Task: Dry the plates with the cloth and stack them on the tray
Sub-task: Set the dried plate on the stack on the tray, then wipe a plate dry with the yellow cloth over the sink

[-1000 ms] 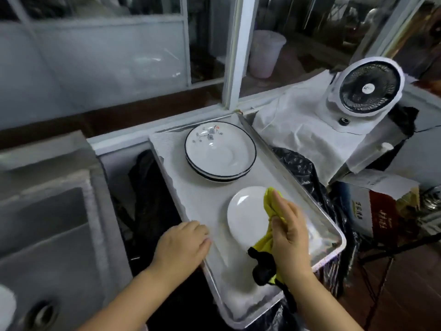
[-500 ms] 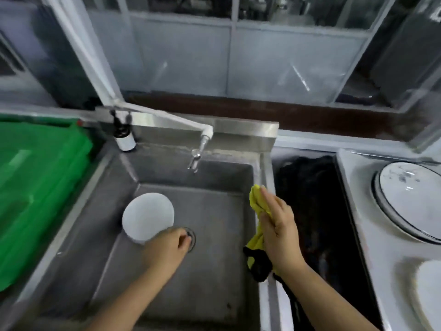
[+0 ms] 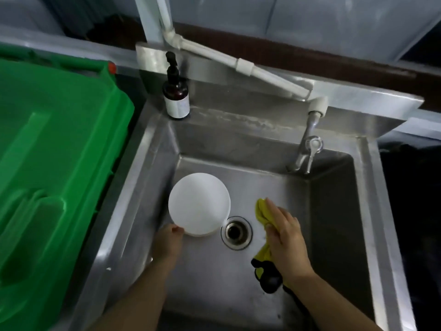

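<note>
A white plate (image 3: pixel 199 203) is down in the steel sink (image 3: pixel 269 278), just left of the drain (image 3: pixel 236 232). My left hand (image 3: pixel 168 241) grips its near rim. My right hand (image 3: pixel 285 237) hovers over the sink right of the drain, closed on the yellow and black cloth (image 3: pixel 262 211); the cloth's dark end hangs below my wrist. The tray and the other plates are out of view.
A tap (image 3: pixel 307 149) on a white pipe reaches over the sink's back right. A brown pump bottle (image 3: pixel 176 91) stands on the back left rim. A large green plastic lid (image 3: pixel 52 168) lies to the left. A dark gap borders the sink's right wall.
My view swung from the tray to the sink. My left hand reached the white plate and took its rim. My right hand carried the cloth over the basin.
</note>
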